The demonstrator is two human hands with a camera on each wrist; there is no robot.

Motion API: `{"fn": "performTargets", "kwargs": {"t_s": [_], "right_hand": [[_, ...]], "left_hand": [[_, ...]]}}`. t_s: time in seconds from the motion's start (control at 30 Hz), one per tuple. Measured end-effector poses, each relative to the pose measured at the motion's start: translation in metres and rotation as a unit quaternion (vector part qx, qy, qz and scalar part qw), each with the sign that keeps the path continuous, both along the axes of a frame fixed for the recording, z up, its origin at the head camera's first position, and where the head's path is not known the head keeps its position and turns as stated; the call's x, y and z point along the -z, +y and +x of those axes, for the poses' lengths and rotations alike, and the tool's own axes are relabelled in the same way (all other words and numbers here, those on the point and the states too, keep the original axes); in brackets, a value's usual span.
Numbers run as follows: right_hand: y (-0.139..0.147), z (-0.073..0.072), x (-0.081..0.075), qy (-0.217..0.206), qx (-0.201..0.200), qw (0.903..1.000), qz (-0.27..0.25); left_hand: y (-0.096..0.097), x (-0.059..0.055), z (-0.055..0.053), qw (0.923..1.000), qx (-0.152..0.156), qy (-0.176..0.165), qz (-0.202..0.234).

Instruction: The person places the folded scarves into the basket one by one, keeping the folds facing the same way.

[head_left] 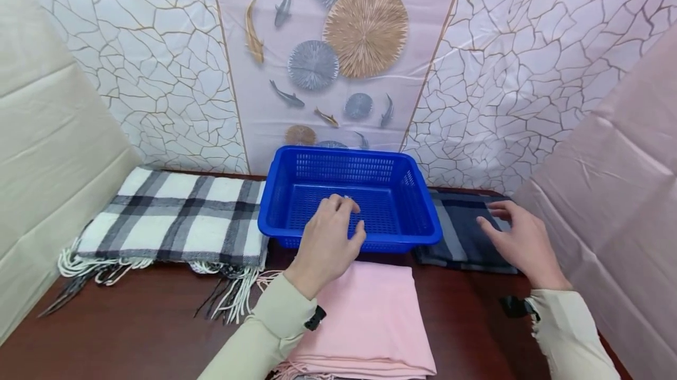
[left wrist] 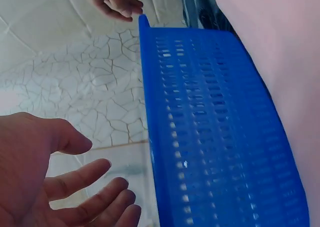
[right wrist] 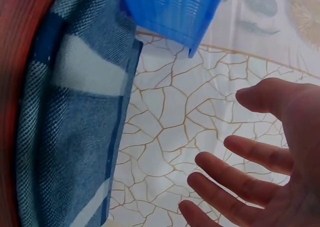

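A blue plastic basket (head_left: 349,242) with slotted walls stands at the middle back of the table. My left hand (head_left: 330,239) hovers over its front rim, fingers loosely bent and holding nothing; the left wrist view shows the fingers spread beside the basket wall (left wrist: 210,127). To the right, my right hand (head_left: 520,242) hangs above a folded dark blue-grey plaid scarf (head_left: 465,227), its fingers apart with nothing between them. Below my left wrist lies a folded pink scarf (head_left: 370,315) with fringe along its left side.
A folded black-and-white plaid scarf (head_left: 180,215) with long fringe lies left of the basket. Patterned cloth (head_left: 174,63) hangs behind the dark red-brown table (head_left: 148,327), and pale cloth walls (head_left: 613,192) close in both sides.
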State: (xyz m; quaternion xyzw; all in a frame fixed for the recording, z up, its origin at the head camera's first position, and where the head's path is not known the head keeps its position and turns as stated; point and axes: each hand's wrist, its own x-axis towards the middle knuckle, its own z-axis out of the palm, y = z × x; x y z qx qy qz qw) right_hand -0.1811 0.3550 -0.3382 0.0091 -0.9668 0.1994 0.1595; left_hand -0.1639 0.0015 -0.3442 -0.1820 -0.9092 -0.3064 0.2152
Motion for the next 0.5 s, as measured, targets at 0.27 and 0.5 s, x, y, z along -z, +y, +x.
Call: {"fn": "performTargets", "kwargs": {"t_s": [0.27, 0.5], "right_hand": [[0.009, 0.002, 0.001, 0.015, 0.017, 0.9997, -0.003], [0.014, 0.001, -0.004, 0.017, 0.015, 0.9997, 0.003]], "left_hand": [[0.013, 0.0, 0.0, 1.0, 0.007, 0.002, -0.005], [0.02, 0.0, 0.001, 0.9998, 0.015, 0.002, -0.009]]}}
